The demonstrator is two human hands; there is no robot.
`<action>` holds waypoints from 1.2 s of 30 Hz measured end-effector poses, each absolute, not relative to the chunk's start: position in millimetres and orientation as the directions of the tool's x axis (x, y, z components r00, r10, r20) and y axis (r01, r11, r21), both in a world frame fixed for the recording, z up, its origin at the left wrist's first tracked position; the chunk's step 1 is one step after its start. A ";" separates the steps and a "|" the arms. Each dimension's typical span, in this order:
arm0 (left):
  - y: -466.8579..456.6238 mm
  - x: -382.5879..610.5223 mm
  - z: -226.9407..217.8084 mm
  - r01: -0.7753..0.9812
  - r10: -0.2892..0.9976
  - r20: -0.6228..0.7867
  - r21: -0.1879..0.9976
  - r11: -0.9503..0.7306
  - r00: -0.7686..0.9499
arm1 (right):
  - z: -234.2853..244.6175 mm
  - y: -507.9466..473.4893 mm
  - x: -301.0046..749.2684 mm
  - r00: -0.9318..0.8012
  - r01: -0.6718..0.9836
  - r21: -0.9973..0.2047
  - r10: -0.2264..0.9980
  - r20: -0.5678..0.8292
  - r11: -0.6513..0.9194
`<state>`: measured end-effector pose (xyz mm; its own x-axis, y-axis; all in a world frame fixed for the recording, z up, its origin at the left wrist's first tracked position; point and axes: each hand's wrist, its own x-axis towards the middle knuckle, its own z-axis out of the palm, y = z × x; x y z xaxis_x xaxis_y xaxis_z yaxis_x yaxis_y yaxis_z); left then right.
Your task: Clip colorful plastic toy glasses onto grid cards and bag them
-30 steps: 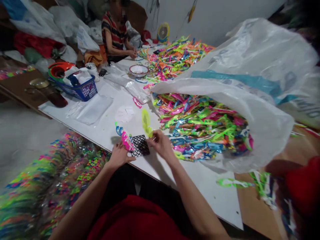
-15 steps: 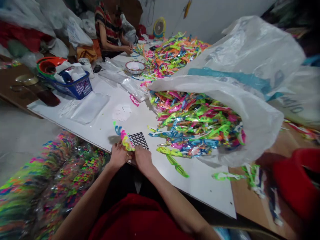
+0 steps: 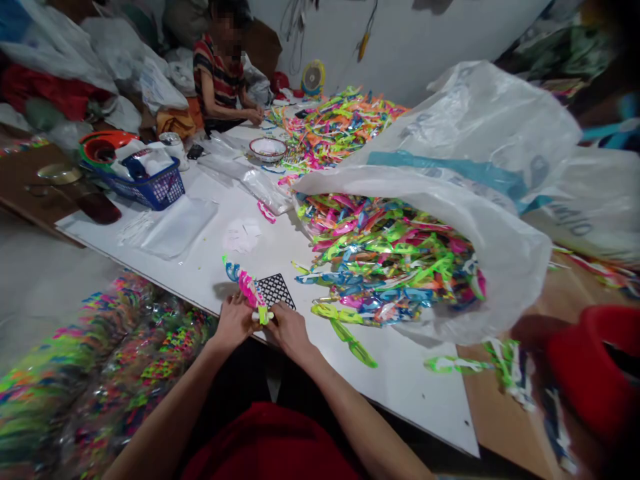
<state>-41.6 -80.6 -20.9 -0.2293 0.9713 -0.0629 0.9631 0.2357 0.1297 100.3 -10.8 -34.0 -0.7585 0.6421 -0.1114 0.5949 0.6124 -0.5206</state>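
Both my hands meet at the near edge of the white table [image 3: 210,260]. My left hand [image 3: 234,323] is closed round a small stack of bright plastic toy pieces [image 3: 247,287], pink, blue and green. My right hand [image 3: 288,327] pinches the near end of the same stack, fingers pressed together. A black mesh square [image 3: 277,291] lies flat on the table just behind my hands. To the right, a large white sack [image 3: 505,233] lies on its side, spilling many neon plastic pieces [image 3: 390,257] onto the table.
A loose green piece [image 3: 353,340] lies right of my hands. Clear plastic bags [image 3: 175,223], a blue basket [image 3: 150,183] and a bowl [image 3: 269,148] sit farther back. Another person [image 3: 223,77] works at the far end beside another heap of pieces [image 3: 335,123]. Bagged pieces [image 3: 100,373] lie on the floor, left.
My right hand, which held a yellow-green piece up above the mesh, has come down to my left hand and now grips the stack with it. The view tilted slightly.
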 end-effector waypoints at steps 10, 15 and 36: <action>-80.9 -38.8 -33.3 0.956 0.962 -0.034 0.107 0.272 -0.270 | -52.5 -21.6 94.2 -0.628 0.666 -0.557 0.776 -0.060 0.496; -79.7 -39.7 -30.3 0.955 0.963 -0.032 0.122 0.270 -0.268 | -46.7 -19.3 94.4 -0.637 0.669 -0.552 0.766 -0.082 0.498; -75.5 -44.2 -37.1 0.970 0.975 0.001 0.097 0.221 -0.222 | -36.0 -18.7 76.9 -0.656 0.736 -0.310 0.747 -0.111 0.601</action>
<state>-44.2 -75.5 -37.1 -0.2225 0.9749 0.0014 0.9704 0.2213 0.0970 76.9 -18.7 -36.0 -0.6561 0.7465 -0.1108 0.7364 0.6011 -0.3104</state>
